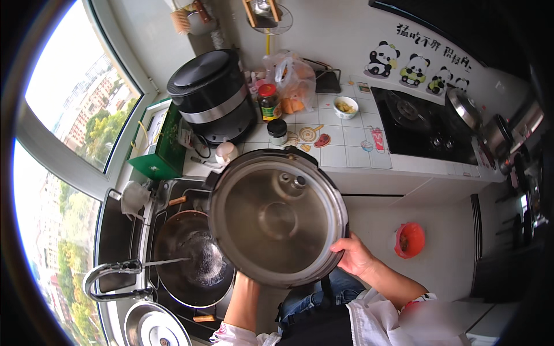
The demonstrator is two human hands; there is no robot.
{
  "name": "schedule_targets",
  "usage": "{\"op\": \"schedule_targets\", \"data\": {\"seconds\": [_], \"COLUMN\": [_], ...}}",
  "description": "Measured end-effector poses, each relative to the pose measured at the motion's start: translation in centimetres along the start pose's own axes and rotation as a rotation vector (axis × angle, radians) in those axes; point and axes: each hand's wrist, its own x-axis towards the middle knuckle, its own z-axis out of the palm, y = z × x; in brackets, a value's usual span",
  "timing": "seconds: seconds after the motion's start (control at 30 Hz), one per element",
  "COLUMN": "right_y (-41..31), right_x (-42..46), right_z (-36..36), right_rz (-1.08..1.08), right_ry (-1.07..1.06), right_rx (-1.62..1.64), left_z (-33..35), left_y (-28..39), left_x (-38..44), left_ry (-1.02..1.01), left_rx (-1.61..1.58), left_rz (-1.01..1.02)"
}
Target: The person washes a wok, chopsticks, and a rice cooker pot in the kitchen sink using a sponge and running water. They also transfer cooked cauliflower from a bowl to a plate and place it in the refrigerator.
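A large round pressure cooker lid (277, 225) is held up in front of me, its metal underside and pale sealing ring facing the camera. My right hand (355, 255) grips the lid's lower right rim, thumb over the edge. My left hand (248, 281) reaches behind the lower left rim; only its wrist area shows, and the fingers are hidden. Left of the lid, water runs from a curved chrome faucet (113, 269) into a dark wok (173, 268) with wooden handles, set in the sink. The lid overlaps the wok's right side in view.
A black pressure cooker body (216, 104) stands on the tiled counter (337, 151) beside a green box (160, 160), jars and a plastic bag (290, 82). Further right are a small bowl (346, 107) and a gas stove (415, 121). A red bin (409, 240) sits on the floor.
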Motion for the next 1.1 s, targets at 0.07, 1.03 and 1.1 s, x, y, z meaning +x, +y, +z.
{"op": "schedule_targets", "data": {"seconds": [0.07, 1.03, 1.1], "right_y": [-0.3, -28.3, -29.7], "right_x": [-0.7, 0.7, 2.9], "right_z": [-2.6, -29.1, -28.8], "right_rz": [-0.072, -0.297, -0.322], "right_ry": [0.072, 0.540, 0.510], "right_rx": [0.028, -0.184, -0.172], "left_z": [1.0, 27.3, 26.7], "left_y": [-1.0, -15.7, -14.0], "left_x": [1.8, 49.4, 47.6], "left_ry": [0.009, 0.125, 0.051], "left_rx": [0.045, 0.436, 0.438], "left_rz": [-0.061, -0.060, -0.080]}}
